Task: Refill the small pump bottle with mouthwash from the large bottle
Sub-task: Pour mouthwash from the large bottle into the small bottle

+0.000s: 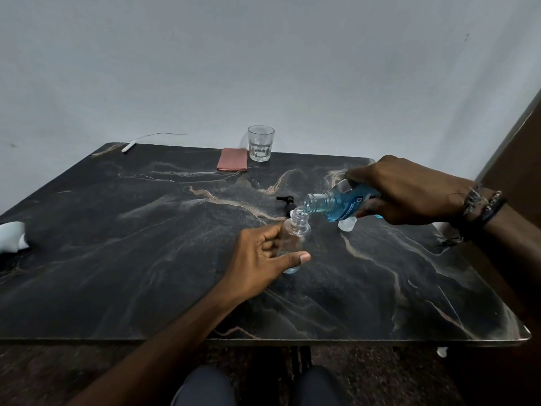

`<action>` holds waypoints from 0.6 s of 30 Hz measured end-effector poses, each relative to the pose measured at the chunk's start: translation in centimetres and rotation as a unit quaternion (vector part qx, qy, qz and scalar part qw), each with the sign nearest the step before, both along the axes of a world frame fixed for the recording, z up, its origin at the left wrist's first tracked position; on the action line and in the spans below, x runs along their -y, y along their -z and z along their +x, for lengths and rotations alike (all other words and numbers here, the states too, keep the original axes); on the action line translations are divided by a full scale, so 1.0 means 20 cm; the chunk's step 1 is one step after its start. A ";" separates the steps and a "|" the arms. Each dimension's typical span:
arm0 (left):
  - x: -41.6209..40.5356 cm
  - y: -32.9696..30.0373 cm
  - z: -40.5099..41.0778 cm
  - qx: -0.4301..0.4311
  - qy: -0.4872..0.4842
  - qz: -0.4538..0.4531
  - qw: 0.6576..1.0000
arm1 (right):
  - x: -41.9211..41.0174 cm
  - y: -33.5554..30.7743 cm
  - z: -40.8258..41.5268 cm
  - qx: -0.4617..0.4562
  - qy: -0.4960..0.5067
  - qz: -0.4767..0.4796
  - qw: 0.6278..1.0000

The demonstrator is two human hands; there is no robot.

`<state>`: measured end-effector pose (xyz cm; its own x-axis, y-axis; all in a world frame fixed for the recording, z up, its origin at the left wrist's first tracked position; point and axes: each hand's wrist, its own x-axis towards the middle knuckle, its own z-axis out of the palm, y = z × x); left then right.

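Observation:
A small clear bottle (295, 230) stands upright on the dark marble table (146, 244), its neck uncapped, with a little blue liquid at its bottom. My left hand (260, 259) wraps around its body. My right hand (409, 191) grips the large bottle (336, 205) of blue mouthwash, tipped almost flat, mouth just above the small bottle's neck; a thin stream runs between them. The black pump head (288, 202) lies on the table just behind the small bottle. A clear cap (347, 224) rests under the large bottle.
A glass tumbler (260, 143) and a folded pink cloth (232, 163) sit at the far edge. A white stick with a cable (128, 148) lies at the far left corner. A white object (13, 235) sits at the left edge. My knees show below the near edge.

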<state>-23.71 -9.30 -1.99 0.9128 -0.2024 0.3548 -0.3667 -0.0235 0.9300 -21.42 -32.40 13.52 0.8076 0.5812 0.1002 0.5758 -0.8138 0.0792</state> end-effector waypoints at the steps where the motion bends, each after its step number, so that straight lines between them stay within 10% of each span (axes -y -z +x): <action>1: 0.00 0.00 0.00 0.000 0.001 0.000 1.000 | 0.00 0.00 0.00 0.001 0.000 -0.001 1.000; 18: 0.00 -0.01 -0.01 0.002 0.008 -0.010 1.000 | -0.02 -0.01 -0.01 0.000 -0.002 -0.001 1.000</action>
<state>-23.92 -9.28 -1.86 0.9081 -0.2101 0.3622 -0.3703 0.0009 0.9289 -21.71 -32.02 13.69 0.8052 0.5844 0.1003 0.5789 -0.8114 0.0808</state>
